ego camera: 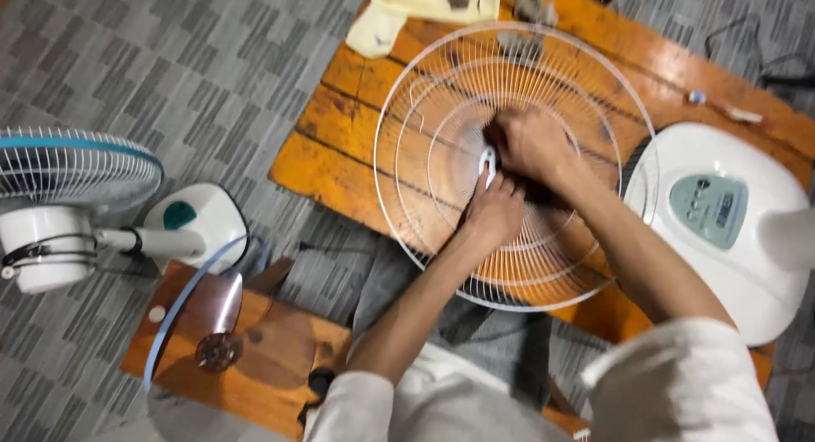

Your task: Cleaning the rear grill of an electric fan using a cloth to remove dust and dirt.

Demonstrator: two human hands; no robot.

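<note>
Nearest the camera, a small wooden stool (255, 357) carried a clear fan blade (216, 336) ringed by a blue band. Beyond it, the white wire fan guard (441, 111) lay flat on the orange wooden board (340, 145), its round face turned up; being circular, it showed no long axis, its thin spokes running out from the hub. The left hand (492, 211) had its fingers pinched together on a small white clip (487, 163) at the hub. The right hand (531, 145) pressed on the hub, fingers curled; its exact grip could not be told. A white fan base (722, 221) sat right, a standing fan (68, 204) left.
</note>
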